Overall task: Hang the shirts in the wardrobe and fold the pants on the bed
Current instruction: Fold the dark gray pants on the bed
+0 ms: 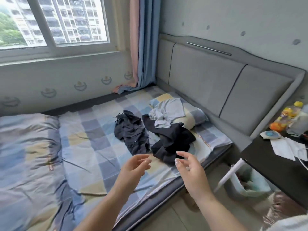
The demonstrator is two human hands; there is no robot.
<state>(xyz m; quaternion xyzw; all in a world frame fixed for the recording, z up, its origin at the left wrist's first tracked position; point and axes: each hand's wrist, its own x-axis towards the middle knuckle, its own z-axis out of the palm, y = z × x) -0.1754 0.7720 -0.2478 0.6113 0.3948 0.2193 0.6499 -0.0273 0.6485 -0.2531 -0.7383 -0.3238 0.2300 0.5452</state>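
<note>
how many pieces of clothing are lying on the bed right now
3: a dark garment mid-bed, a black garment beside it, and a light grey garment on the pillow. More may be hidden underneath.

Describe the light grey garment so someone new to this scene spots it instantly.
Find the grey padded headboard; below it lies a checked pillow. The light grey garment is crumpled on that pillow, the only pale piece, its lower edge overlapping the black garment.

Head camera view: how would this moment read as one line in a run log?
left hand: open, empty | right hand: open, empty | dark garments: unfolded on bed | grey garment: on pillow
</note>
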